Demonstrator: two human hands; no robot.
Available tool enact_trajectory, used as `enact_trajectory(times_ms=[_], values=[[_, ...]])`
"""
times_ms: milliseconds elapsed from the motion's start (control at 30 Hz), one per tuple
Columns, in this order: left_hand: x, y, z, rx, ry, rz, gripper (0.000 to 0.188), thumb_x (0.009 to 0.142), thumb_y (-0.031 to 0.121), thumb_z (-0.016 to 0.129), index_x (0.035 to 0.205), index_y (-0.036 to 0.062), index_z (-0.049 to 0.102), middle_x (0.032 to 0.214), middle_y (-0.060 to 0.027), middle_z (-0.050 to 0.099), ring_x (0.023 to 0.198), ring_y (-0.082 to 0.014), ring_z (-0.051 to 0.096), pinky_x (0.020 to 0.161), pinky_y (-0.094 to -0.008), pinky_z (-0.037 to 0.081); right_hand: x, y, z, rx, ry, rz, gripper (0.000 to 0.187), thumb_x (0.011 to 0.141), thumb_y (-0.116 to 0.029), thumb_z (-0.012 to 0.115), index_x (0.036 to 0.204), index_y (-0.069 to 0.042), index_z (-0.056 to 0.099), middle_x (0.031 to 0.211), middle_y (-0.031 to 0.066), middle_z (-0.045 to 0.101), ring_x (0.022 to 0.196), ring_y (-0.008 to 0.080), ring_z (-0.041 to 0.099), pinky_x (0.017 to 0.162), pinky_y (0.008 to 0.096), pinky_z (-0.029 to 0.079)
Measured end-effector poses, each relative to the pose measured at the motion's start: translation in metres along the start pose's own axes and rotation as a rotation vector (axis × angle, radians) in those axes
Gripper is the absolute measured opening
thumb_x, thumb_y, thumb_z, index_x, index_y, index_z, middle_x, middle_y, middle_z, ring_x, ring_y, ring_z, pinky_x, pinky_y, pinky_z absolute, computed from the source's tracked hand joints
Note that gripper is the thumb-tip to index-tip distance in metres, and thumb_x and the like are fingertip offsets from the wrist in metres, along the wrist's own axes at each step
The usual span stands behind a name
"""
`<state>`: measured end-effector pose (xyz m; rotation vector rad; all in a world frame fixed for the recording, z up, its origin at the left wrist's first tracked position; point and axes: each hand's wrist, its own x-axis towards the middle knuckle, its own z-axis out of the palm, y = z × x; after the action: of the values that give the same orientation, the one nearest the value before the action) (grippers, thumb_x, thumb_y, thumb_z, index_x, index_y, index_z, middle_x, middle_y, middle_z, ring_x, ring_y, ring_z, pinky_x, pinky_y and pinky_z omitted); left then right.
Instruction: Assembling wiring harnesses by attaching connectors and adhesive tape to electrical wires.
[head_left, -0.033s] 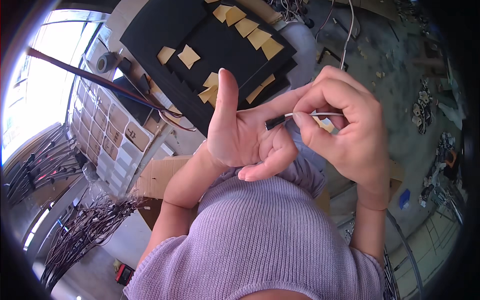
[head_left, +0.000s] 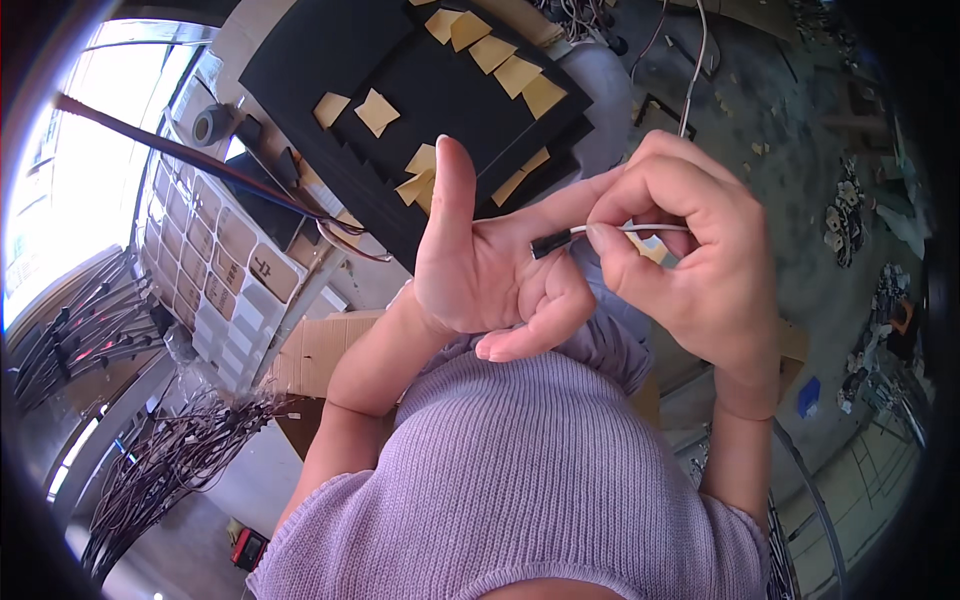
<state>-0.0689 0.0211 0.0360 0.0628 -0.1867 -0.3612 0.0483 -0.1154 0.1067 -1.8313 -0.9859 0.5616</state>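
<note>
My right hand (head_left: 690,265) pinches a thin white wire (head_left: 640,228) between thumb and forefinger. The wire ends in a small black connector (head_left: 550,243). That connector points at the palm of my left hand (head_left: 480,270) and seems to touch it. On the left hand the thumb stands straight up, the index finger reaches behind the right hand, and the other fingers curl loosely under the connector. Both hands are held close in front of my lilac knitted top (head_left: 520,480).
A black board (head_left: 330,60) with several tan tape pieces lies beyond the hands. At left are a white compartment box (head_left: 215,280), a grey tape roll (head_left: 210,125), a dark cable (head_left: 180,155), cardboard (head_left: 320,350) and bundles of wires (head_left: 170,460). Small parts litter the floor at right (head_left: 850,220).
</note>
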Motion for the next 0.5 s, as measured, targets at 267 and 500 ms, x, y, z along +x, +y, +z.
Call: enact_trajectory(times_ms=[267,500], values=[[0.002,-0.003,-0.002,-0.041,-0.057,0.025,0.110,0.074,0.087,0.004,0.152,0.0100,0.006,0.058,-0.0161,0.056,0.039,-0.0143,0.051,0.035,-0.0196,0.037,0.003,-0.003,-0.003,-0.027,-0.026,-0.007,0.009,0.068,0.005,0.064,0.071,-0.001,0.058,0.072,-0.0019,0.053,0.055,0.0013,0.036,0.047,0.0189,0.027],[-0.002,0.009,0.016,0.374,0.273,0.109,0.053,0.098,0.019,0.020,0.143,-0.0098,0.022,0.049,-0.0131,0.055,0.034,-0.0166,0.051,0.032,-0.0222,0.043,0.005,0.004,-0.015,0.149,-0.026,0.096,0.006,0.078,0.006,0.067,0.084,0.003,0.066,0.080,0.0006,0.053,0.065,0.0038,0.047,0.054,0.0171,0.035]])
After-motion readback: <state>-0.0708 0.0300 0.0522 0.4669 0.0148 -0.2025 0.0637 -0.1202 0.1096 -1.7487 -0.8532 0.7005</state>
